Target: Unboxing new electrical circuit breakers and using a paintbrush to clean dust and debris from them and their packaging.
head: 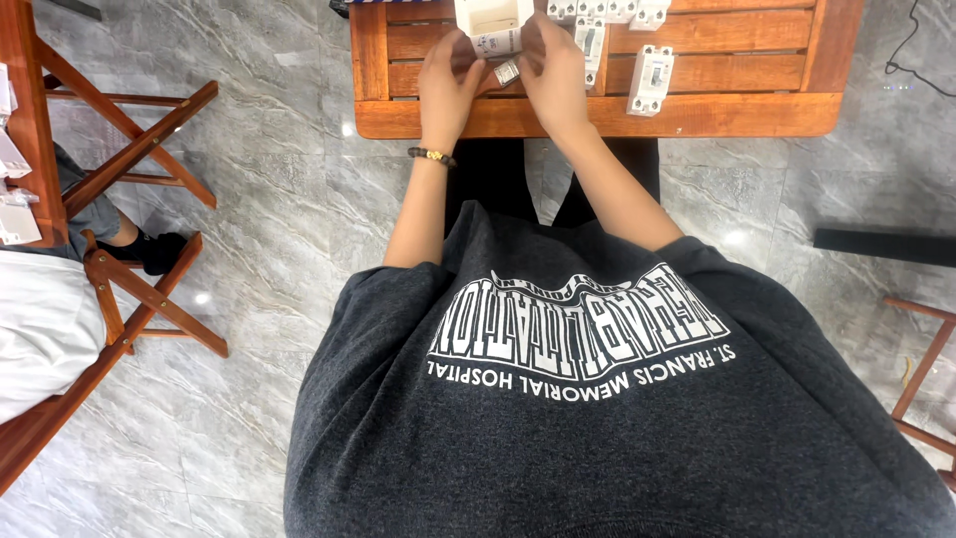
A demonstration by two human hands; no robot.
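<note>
A small white breaker is gripped between the left hand and right hand at the near edge of the wooden table, just below an open white box. Boxing or unboxing seems in hand; steady alignment with the box would be needed next. More breakers lie to the right. Grey marble floor and a folding chair are seen around.

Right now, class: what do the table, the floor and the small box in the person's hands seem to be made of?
Table: wood, reddish-brown with a slight sheen; slats and grain show.
Floor: polished stone or marble-look tile; grey veins, light glints.
Small box: probably thin white card; flaps folded open.
</note>
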